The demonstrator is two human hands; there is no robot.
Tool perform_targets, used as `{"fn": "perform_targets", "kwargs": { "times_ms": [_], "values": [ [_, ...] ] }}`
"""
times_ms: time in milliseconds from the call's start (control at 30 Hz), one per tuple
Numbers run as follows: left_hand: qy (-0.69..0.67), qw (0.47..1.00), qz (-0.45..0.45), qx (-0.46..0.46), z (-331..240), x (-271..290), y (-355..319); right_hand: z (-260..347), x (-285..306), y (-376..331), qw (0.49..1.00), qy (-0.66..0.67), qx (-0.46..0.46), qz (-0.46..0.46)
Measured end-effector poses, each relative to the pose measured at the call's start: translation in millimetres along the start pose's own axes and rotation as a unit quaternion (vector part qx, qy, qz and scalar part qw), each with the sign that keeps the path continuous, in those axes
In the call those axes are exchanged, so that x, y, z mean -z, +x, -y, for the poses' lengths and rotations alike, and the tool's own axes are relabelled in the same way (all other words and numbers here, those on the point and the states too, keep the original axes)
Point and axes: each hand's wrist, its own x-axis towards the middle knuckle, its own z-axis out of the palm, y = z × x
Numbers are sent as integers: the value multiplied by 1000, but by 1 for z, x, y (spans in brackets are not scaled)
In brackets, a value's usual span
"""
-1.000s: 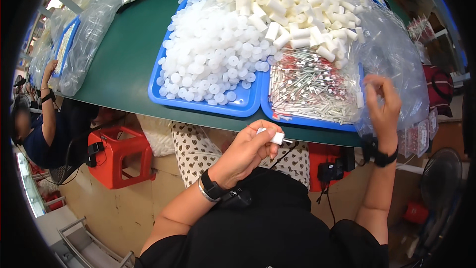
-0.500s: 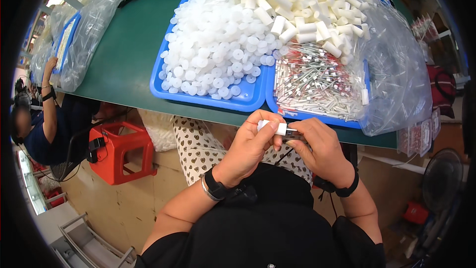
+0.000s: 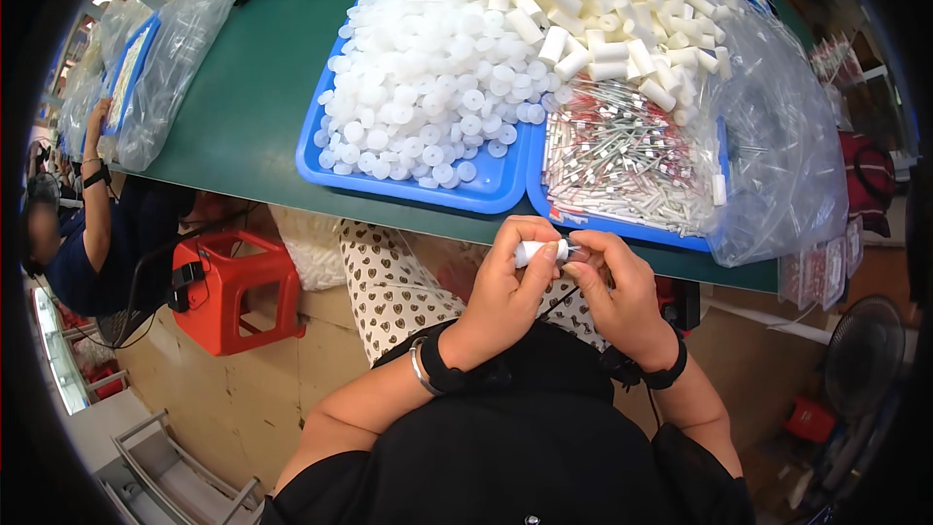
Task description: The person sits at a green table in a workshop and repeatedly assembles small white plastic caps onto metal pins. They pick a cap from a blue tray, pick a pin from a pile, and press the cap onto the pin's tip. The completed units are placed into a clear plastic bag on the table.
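In front of the table edge, my left hand is closed around a small white cylinder, thumb along its side. My right hand meets it from the other side, thumb and fingertips pinched at the cylinder's right end. A thin, shiny bit shows between the right fingertips, too small and covered to name. Just beyond the hands lies a blue tray heaped with translucent white discs. Beside it, a second blue tray holds thin pins with red and white parts.
Cream foam cylinders pile up behind the trays. A clear plastic bag drapes over the right of the green table. A red stool stands at left, near another person's arm. At right is a fan.
My right fingertips have closed in nearer to the cylinder, and a gap seen before is smaller. The cylinder has turned slightly in my left hand.
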Motion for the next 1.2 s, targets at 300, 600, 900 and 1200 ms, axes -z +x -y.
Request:
{"fn": "perform_targets", "kwargs": {
  "times_ms": [300, 600, 900, 1200],
  "values": [
    [54, 979, 183, -69, -4, 1, 3, -15, -8, -2, 989, -19, 142, 47],
    [-260, 952, 117, 113, -5, 1, 7, -5, -24, 9, 993, -27, 117, -20],
    [-375, 904, 131, 159, -4, 1, 1, -9, -15, 16, 961, -143, 235, -28],
    [-462, 870, 103, 140, 1, 5, -2, -2, -27, 19, 945, -202, 255, -29]
  ]
}}
